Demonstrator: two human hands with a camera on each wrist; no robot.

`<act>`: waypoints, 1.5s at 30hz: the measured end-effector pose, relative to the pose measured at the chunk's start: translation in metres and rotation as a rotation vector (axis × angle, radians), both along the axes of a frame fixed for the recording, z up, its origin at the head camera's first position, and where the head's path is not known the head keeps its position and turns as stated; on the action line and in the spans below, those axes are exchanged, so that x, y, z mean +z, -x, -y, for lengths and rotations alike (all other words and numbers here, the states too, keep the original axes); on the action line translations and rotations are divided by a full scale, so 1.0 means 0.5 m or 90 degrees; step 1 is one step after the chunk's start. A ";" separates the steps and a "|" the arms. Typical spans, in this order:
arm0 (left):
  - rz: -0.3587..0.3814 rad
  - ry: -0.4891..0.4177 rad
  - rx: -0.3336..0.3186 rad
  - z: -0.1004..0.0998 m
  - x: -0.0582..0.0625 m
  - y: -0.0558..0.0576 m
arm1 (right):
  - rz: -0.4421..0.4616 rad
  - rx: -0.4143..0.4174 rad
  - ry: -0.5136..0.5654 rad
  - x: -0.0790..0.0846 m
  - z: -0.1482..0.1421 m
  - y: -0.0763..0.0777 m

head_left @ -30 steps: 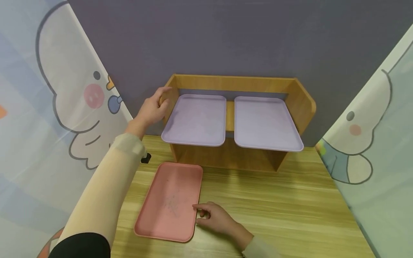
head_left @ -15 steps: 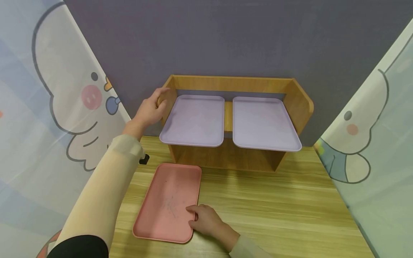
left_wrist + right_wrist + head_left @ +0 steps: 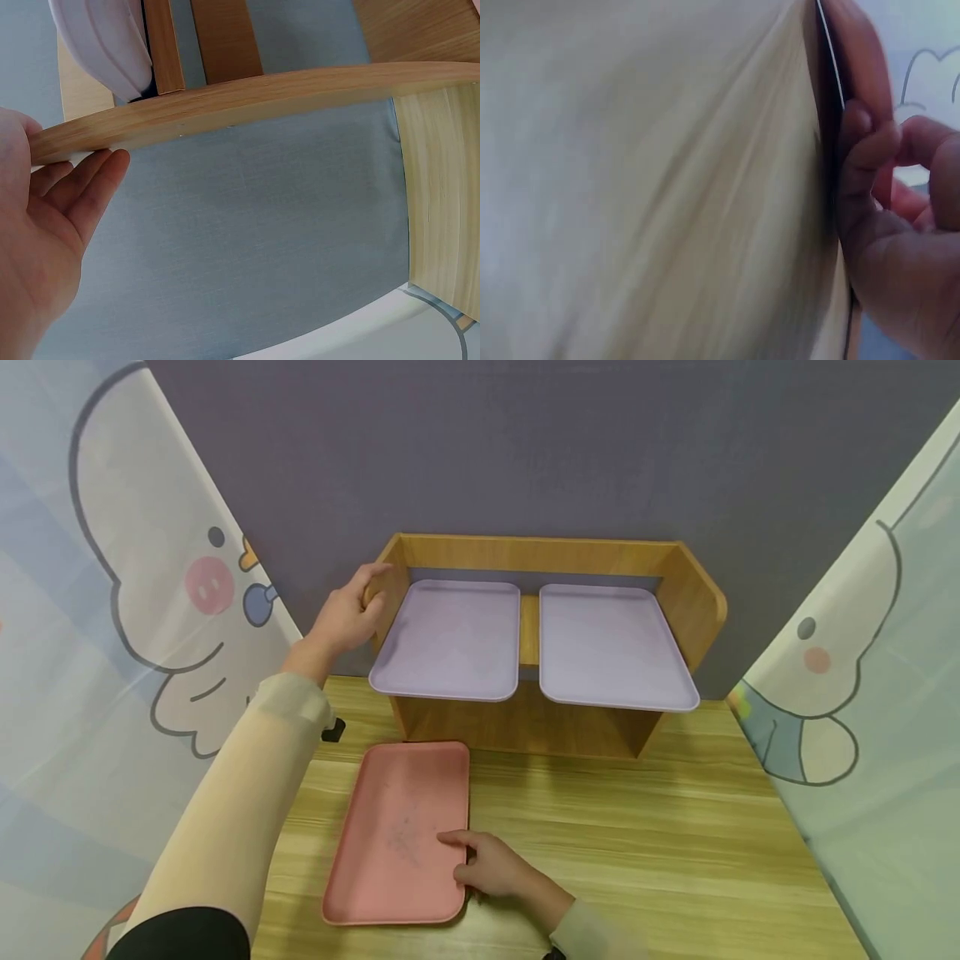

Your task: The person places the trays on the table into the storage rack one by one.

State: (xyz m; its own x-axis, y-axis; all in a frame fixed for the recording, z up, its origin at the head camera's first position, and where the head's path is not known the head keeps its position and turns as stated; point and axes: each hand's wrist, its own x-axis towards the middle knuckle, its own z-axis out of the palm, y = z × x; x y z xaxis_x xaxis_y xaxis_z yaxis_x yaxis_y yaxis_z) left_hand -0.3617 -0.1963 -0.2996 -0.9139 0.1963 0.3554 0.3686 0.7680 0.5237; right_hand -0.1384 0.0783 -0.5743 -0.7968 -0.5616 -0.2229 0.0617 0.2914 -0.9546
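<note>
My left hand [image 3: 347, 617] grips the left side panel of a small wooden shelf [image 3: 543, 553]; in the left wrist view its fingers lie along one face of the panel [image 3: 262, 97]. A pink rectangular tray [image 3: 382, 827] is at the table's left front, its right edge raised slightly off the wood. That edge is pinched between the thumb and fingers of my right hand [image 3: 498, 867]. The right wrist view has the same hand [image 3: 907, 240] close up on the tray's rim [image 3: 866, 60], partly blurred.
Two lavender trays, one left [image 3: 453, 639] and one right [image 3: 611, 647], lie side by side on the upper shelf, their front edges overhanging. Below them is the lower compartment [image 3: 517, 727]. Cartoon-printed cloths hang left [image 3: 142, 552] and right [image 3: 810, 693]; a grey panel [image 3: 562, 443] stands behind.
My right hand reached left onto the pink tray's right edge, took hold of it and raised it a little; the tray shifted slightly right. The left hand kept its grip on the shelf.
</note>
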 end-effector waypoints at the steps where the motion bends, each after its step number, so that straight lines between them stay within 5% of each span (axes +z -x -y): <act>1: 0.000 0.000 -0.001 0.001 0.000 0.000 | -0.001 0.007 0.009 -0.004 -0.004 0.004; 9: -0.003 0.003 -0.003 0.002 0.000 -0.001 | 0.054 0.004 0.087 -0.019 -0.013 0.012; 23: 0.003 0.005 -0.004 0.000 -0.001 0.001 | 0.055 0.002 0.158 -0.012 -0.035 0.004; 45: 0.006 0.005 -0.004 0.005 0.000 0.007 | -0.003 -0.019 0.209 -0.013 -0.225 -0.035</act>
